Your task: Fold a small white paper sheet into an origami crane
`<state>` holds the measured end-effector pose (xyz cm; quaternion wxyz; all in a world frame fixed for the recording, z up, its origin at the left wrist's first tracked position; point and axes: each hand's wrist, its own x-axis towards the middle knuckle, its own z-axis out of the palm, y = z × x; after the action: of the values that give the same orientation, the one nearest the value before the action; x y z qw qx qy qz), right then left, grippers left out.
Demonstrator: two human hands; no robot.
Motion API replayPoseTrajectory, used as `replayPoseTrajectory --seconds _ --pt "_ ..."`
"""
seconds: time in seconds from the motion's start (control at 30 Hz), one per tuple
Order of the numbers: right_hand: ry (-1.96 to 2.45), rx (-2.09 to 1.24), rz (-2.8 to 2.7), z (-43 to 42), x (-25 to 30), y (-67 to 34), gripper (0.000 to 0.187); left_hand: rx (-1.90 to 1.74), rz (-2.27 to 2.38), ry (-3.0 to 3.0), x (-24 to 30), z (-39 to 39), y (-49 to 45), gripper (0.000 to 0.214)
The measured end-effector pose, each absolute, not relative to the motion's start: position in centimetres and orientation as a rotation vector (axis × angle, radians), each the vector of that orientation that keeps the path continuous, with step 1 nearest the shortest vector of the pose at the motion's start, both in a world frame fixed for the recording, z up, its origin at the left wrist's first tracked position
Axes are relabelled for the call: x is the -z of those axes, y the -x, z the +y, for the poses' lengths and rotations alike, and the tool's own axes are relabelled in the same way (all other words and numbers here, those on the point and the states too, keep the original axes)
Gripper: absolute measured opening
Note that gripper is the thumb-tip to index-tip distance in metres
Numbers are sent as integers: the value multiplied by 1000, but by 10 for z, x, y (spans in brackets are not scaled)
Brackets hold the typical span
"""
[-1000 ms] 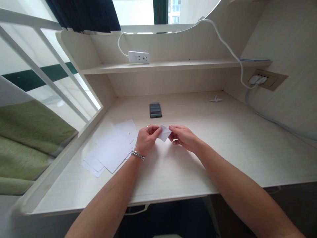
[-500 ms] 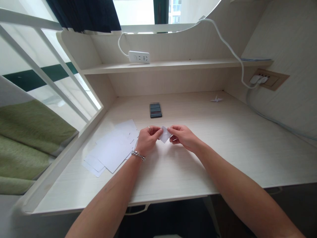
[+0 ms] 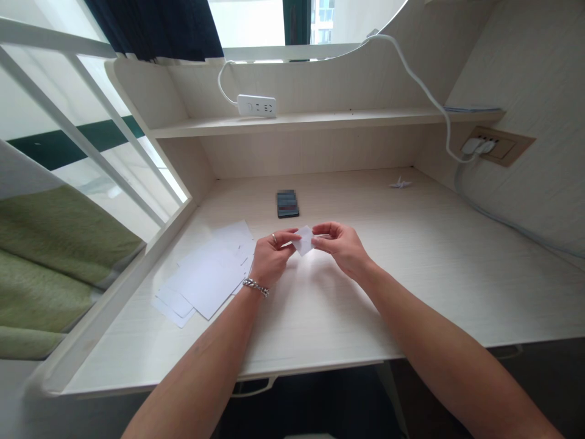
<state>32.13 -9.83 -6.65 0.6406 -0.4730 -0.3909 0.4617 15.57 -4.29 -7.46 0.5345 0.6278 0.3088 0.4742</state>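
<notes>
A small white folded paper point(image 3: 303, 241), roughly diamond-shaped, is held up over the desk between both hands. My left hand point(image 3: 271, 253), with a ring and a chain bracelet, pinches its left corner between thumb and forefinger. On the opposite corner, the thumb and fingers of my right hand point(image 3: 342, 246) are closed. The finer folds are too small to make out. Left of my left hand lie several white paper sheets point(image 3: 214, 271), overlapping on the desk.
A phone point(image 3: 287, 203) lies beyond my hands. A folded paper crane point(image 3: 400, 183) sits at the back right of the desk point(image 3: 439, 274). A power strip point(image 3: 256, 105) rests on the shelf, and a white cable point(image 3: 425, 91) runs to the wall socket point(image 3: 503, 146).
The folded paper has risen slightly in view and been turned. My right hand has shifted its grip, its fingers now higher; my left forefinger has stretched further across the paper.
</notes>
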Motion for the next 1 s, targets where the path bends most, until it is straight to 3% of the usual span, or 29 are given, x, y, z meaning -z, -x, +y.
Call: replayPoseTrajectory --seconds 0.17,0.5,0.77,1.0 --pt "1109 -915 -947 -96 69 -321 35 -1056 721 -1250 69 -46 -157 29" --pt "1140 -932 -963 -97 67 -319 30 -980 789 -1381 66 -49 -156 37" --pt "1200 -1122 -1072 -103 62 -318 21 -945 793 -1453 67 -47 -156 27" --pt "1128 -1249 -1037 -107 58 -319 31 -919 699 -1278 65 -45 -153 20"
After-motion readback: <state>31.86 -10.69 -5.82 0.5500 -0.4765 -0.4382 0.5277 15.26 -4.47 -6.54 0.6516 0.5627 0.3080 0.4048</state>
